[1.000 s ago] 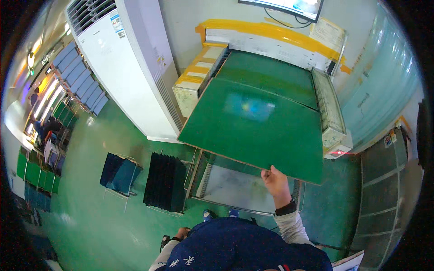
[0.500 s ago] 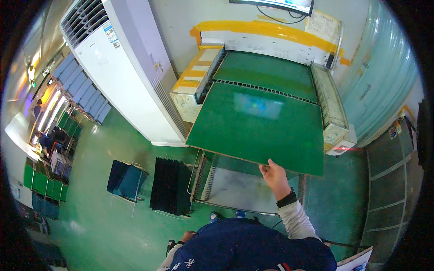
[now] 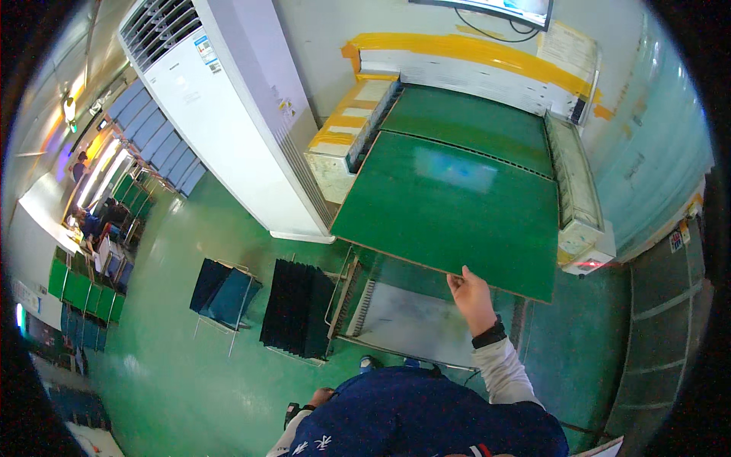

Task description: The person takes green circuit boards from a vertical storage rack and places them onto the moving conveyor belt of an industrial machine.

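Note:
A large flat green panel (image 3: pixel 453 206) lies on the conveyor, its near edge sticking out over the frame rack below. My right hand (image 3: pixel 474 303) pinches that near edge, right of its middle, thumb and fingers closed on it. Beyond it lies a second green panel (image 3: pixel 476 126), a narrow strip of rollers showing between the two. Down by my left side, against the dark blue garment, is my left hand (image 3: pixel 321 396); its fingers are mostly hidden. A wire-sided rack (image 3: pixel 403 324) with a pale base stands just below the overhanging panel.
White side housings (image 3: pixel 335 174) flank the conveyor, the left one taped yellow. A tall white air conditioner (image 3: pixel 244 129) stands left. Racks of dark panels (image 3: pixel 295 308) and blue panels (image 3: pixel 226 297) stand on the green floor. A grey cabinet (image 3: pixel 662 335) is at right; people work far left.
The near green panel has slid a little away from me, narrowing the roller gap to the far panel. My right hand keeps its pinch. The whole view has shifted slightly.

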`<state>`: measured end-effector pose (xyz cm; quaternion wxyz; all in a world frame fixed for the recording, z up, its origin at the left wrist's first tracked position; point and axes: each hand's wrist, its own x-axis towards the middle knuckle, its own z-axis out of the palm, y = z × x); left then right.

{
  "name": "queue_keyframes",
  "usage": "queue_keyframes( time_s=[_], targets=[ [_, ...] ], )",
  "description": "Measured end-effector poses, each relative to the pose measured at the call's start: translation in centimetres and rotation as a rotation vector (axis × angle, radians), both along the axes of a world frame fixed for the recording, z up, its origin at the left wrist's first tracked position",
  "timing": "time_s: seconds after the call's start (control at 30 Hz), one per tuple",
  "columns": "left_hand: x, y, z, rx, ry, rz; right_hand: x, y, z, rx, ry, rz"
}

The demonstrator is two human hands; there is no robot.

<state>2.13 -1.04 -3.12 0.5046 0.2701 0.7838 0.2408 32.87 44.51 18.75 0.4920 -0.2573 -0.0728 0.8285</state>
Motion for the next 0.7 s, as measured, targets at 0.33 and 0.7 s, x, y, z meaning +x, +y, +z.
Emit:
queue_keyframes(
  time_s=[0.33, 0.7],
  targets=[
    [-0.3, 0.4, -0.9, 0.011, 0.088, -0.149, 0.5, 2.0, 0.4, 0.044, 0.005, 0.001],
    [0.0, -0.3, -1.8, -0.019, 0.009, -0.104, 0.1, 3.2, 1.4, 0.004, -0.043, -0.036]
  ],
)
